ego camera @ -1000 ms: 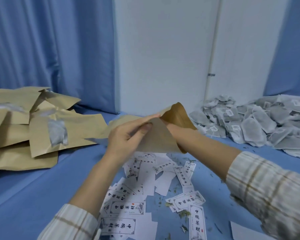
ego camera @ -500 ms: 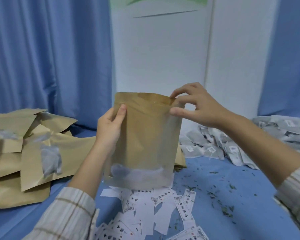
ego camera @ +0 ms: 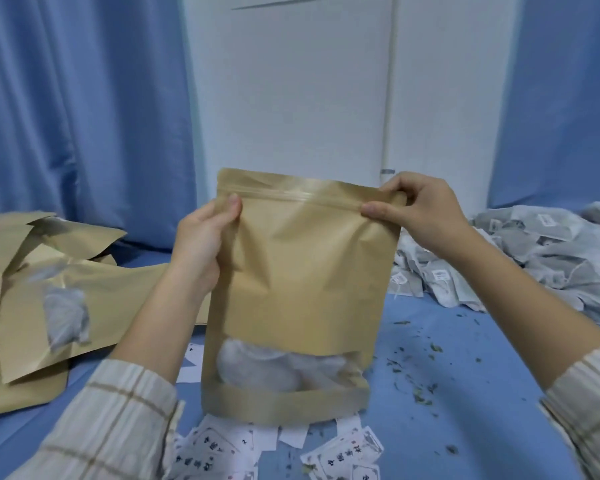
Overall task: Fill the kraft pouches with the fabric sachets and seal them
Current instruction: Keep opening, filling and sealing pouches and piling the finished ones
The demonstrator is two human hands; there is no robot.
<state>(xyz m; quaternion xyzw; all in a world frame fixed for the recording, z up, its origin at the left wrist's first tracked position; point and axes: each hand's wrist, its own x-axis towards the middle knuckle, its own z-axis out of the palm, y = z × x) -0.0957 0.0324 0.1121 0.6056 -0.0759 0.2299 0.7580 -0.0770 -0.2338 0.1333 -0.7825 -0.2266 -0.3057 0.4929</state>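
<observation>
One cam, on my head, looking fwd and a bit down.

View is close: the pouch [ego camera: 302, 271] I hold upright fills the centre, my left hand [ego camera: 201, 247] and right hand [ego camera: 420, 216] at its top corners, both sleeves at the bottom edge. Blue table [ego camera: 465, 375] runs away from me to the white wall [ego camera: 291, 81] and curtains [ego camera: 84, 98] straight ahead. Only one view, so no overlap w/ another.
</observation>
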